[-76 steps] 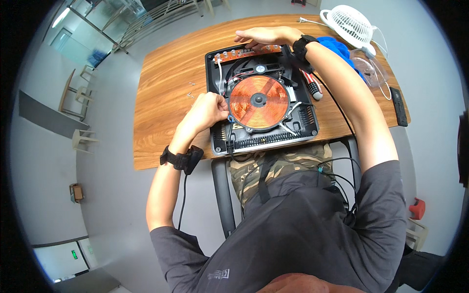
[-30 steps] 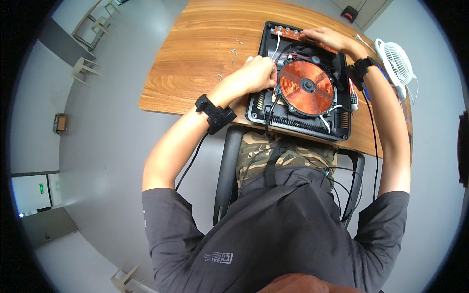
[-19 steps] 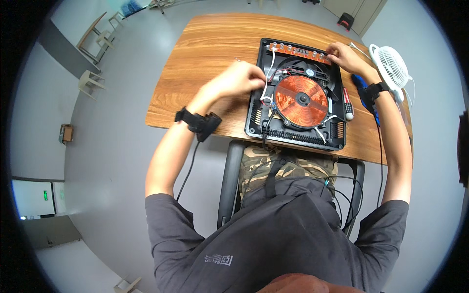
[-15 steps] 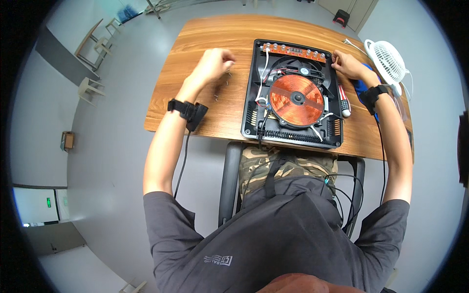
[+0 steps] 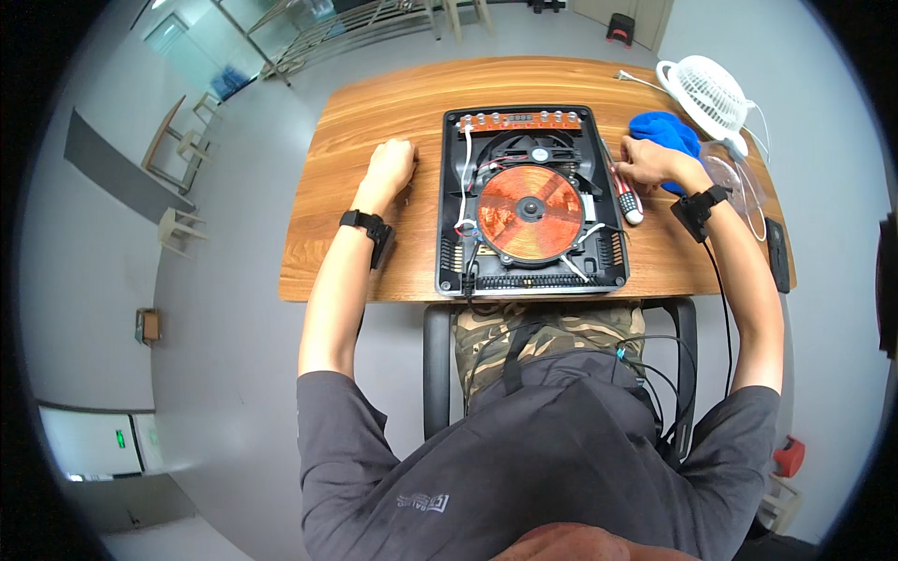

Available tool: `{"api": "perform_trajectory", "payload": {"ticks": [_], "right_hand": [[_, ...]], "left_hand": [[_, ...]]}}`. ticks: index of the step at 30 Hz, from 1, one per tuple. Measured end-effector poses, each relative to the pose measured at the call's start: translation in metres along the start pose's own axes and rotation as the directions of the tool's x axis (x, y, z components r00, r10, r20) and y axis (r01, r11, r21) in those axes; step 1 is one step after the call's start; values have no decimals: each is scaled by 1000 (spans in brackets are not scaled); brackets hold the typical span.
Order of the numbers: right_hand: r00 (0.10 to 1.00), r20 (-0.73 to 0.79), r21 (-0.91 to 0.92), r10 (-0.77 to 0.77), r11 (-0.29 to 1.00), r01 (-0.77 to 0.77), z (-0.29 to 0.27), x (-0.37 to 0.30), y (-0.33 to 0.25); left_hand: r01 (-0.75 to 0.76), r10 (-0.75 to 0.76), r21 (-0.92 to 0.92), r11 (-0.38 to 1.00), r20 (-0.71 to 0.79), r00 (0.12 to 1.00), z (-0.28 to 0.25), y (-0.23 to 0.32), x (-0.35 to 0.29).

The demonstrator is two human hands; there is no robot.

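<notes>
An opened induction cooker [image 5: 453,215] lies on the table, its round copper coil [image 5: 552,201] and black cooling fan exposed. To its left, my left hand [image 5: 391,166] rests low over the wood, fingers curled in; whatever they hold is hidden. Small metal screws [image 5: 408,192] lie beside that hand, partly covered. At the cooker's right side, my right hand [image 5: 652,162] has its fingertips closed at the upper end of a screwdriver [image 5: 629,202] with a red, white and black handle. The screwdriver lies along the cooker's edge.
Right of my right hand are a blue cloth [image 5: 666,128], a white fan [image 5: 708,96] with its cord, and a clear plastic bag [image 5: 730,178]. A dark flat object [image 5: 776,254] lies at the table's right edge. A chair armrest [image 5: 437,369] stands below the front edge.
My right hand has come down along the cooker's side to the screwdriver. My left hand has curled further and lowered over the screws. The whole view has shifted.
</notes>
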State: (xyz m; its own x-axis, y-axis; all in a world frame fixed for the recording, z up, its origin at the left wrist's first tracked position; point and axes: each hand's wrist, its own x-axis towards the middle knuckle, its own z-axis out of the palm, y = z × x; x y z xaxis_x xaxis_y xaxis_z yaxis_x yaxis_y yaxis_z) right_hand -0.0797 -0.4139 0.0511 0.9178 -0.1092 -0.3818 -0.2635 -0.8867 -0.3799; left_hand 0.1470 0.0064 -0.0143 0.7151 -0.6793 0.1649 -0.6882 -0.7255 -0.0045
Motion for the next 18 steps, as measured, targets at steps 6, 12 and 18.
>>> {"api": "perform_trajectory", "payload": {"ticks": [6, 12, 18], "right_hand": [[998, 51, -84, -37, 996, 41, 14, -15, -1], [984, -169, -87, -61, 995, 47, 42, 1, 21], [988, -156, -72, -15, 997, 4, 36, -13, 9]], "left_hand": [[-44, 50, 85, 995, -78, 996, 5, 6, 2], [-93, 113, 229, 969, -74, 991, 1, 13, 5], [-10, 22, 115, 993, -98, 995, -12, 9, 5]]}}
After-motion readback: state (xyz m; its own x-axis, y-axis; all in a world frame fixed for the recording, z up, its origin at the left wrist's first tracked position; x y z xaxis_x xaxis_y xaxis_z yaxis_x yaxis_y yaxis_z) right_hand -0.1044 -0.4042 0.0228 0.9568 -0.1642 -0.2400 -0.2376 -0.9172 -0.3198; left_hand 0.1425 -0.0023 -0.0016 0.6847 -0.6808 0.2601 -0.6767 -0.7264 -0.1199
